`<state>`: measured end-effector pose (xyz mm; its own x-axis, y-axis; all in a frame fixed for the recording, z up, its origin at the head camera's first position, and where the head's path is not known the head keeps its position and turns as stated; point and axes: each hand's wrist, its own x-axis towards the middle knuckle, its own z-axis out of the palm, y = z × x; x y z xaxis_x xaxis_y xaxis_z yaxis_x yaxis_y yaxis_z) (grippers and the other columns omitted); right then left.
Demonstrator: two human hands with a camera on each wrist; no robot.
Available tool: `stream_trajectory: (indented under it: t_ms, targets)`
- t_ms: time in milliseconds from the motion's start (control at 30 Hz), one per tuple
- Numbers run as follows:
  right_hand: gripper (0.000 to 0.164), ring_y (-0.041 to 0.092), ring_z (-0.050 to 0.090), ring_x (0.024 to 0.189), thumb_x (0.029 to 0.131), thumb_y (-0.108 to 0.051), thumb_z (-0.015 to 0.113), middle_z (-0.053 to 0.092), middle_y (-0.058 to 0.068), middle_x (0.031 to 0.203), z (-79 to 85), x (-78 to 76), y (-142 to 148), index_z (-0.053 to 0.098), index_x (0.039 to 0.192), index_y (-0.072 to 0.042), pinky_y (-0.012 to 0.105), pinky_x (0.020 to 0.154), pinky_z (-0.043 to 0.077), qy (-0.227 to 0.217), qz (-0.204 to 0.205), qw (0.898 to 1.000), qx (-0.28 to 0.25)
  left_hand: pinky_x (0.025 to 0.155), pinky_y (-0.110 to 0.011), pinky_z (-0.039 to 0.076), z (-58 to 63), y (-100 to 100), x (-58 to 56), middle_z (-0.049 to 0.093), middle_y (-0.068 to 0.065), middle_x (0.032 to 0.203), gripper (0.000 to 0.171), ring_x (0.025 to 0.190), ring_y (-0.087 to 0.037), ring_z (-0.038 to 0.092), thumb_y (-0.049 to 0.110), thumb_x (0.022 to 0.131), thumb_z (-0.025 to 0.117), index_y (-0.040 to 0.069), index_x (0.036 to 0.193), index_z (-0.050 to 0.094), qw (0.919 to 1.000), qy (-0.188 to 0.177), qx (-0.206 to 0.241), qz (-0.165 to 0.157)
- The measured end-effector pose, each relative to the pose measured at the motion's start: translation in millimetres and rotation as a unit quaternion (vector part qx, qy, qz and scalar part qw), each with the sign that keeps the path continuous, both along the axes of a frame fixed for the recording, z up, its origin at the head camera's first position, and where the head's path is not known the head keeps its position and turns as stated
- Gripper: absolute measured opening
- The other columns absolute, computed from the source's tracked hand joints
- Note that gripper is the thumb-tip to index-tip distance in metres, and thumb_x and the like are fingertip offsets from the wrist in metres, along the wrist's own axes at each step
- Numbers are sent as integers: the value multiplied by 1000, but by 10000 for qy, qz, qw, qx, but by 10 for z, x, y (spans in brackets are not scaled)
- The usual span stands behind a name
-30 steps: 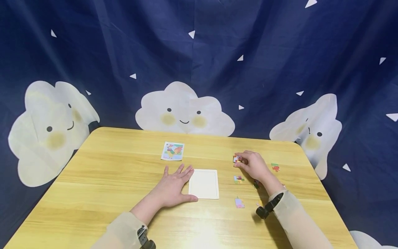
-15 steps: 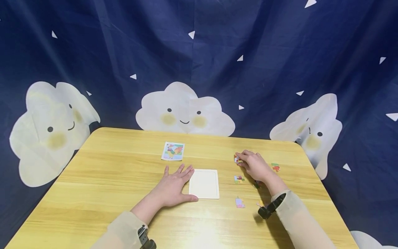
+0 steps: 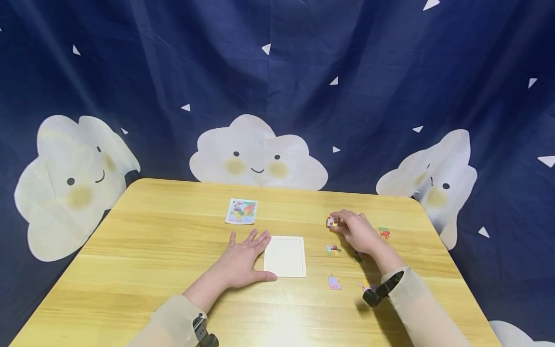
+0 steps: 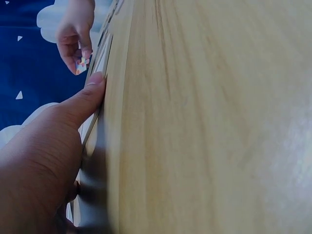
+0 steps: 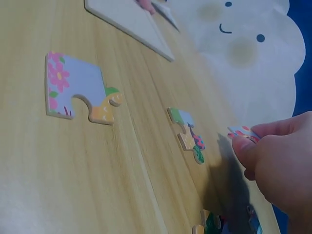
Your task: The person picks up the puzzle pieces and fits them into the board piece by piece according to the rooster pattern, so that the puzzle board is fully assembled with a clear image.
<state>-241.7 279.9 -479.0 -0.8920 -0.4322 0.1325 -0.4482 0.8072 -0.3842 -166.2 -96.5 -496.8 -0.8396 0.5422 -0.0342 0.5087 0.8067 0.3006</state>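
My left hand point(image 3: 243, 264) lies with spread fingers on the table, its thumb and index finger at the left edge of a square white puzzle tray point(image 3: 284, 257). The left wrist view shows that thumb close up along the tray's edge. At the right, my right hand point(image 3: 356, 231) pinches a small colourful jigsaw piece point(image 3: 331, 222) between thumb and fingers. In the right wrist view this piece is tilted above a shadow, partly covered by the thumb. Below it on the table lie a jigsaw piece with green and red print point(image 5: 185, 129) and a lilac one with pink flowers point(image 5: 73, 85).
More jigsaw pieces lie under and beside the right arm, among them a red and green piece point(image 3: 384, 233) and a yellow one point(image 3: 364, 284). A printed picture card point(image 3: 242, 211) rests behind the tray. A dark blue curtain point(image 3: 269, 72) hangs beyond the wooden table point(image 3: 143, 250).
My right hand has shifted slightly to the right with the jigsaw piece, and its fingers have changed their grasp a little. The left hand and tray have stayed put.
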Motion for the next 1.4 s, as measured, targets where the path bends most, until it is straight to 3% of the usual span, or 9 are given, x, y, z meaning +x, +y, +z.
stream_trajectory:
  t_ms: [300,467,567,833,1100,1400]
  targets:
    - [39,16,57,84,101,-8,73,67,-3,106,95,70,-16,67,139,-3,44,86,43,-107,250,9980,-567,115,-81,8,-1,-4,-16,27,-1,172,115,159,-31,20,89,84,56,11,166,36,10000,26,19,-16]
    - [40,16,58,86,101,-6,72,67,1,111,146,121,-52,66,139,1,35,75,51,-132,411,9958,-802,115,-81,8,4,-2,-7,27,-1,172,115,159,-31,21,88,83,59,11,165,37,10000,-12,79,2]
    - [39,16,56,84,100,-4,73,65,5,114,161,152,-81,67,138,2,32,70,50,-46,485,9948,-890,115,-81,8,3,2,5,28,-1,172,115,159,-32,22,87,83,60,11,165,37,9999,-14,115,3]
    - [38,14,51,81,98,-5,75,59,7,118,167,202,-183,70,136,-2,41,81,38,99,517,9950,-851,116,-81,6,-17,7,17,29,-1,172,115,159,-32,21,87,82,62,11,165,38,9998,-14,192,23]
    - [38,17,50,81,102,-9,72,59,5,118,172,235,-293,68,139,-3,43,83,38,-100,612,9932,-985,115,-82,9,-44,-10,-14,29,0,172,117,159,-33,21,91,80,58,12,165,39,9999,105,118,40]
    - [39,12,52,78,103,-9,69,60,4,124,142,260,-464,67,141,-2,44,87,38,-309,853,9896,-1116,117,-79,3,-64,-16,-11,29,2,171,117,160,-30,19,89,80,62,12,166,37,9995,-75,299,93]
